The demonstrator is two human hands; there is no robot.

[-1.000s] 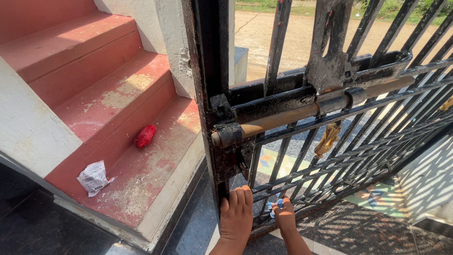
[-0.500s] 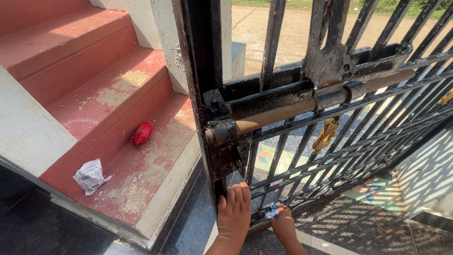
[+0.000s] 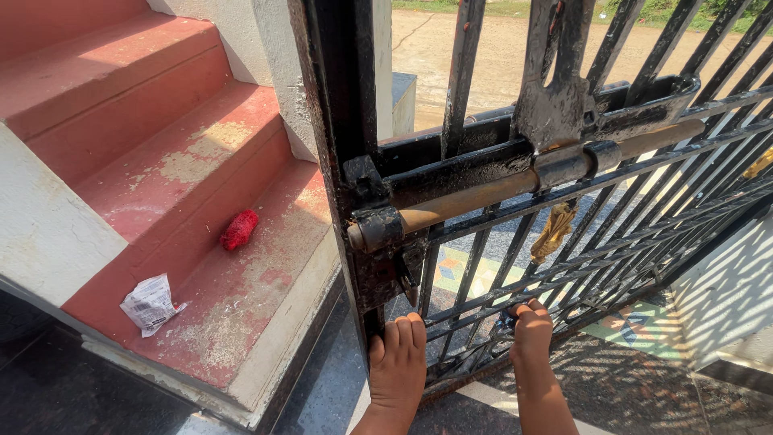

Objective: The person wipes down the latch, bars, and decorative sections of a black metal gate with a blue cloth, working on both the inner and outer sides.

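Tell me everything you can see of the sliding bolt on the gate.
The sliding bolt is a long round bar, rusty brown, lying aslant across the black metal gate. It passes through black brackets, and its near end sits in a bracket on the gate's thick upright. A flat black hasp plate rises from its middle. Neither hand touches it: the left hand and right hand grip low bars beneath.

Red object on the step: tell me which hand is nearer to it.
Left. The left hand grips the gate frame's foot, beside the steps where the red object lies; the right hand holds bars farther right.
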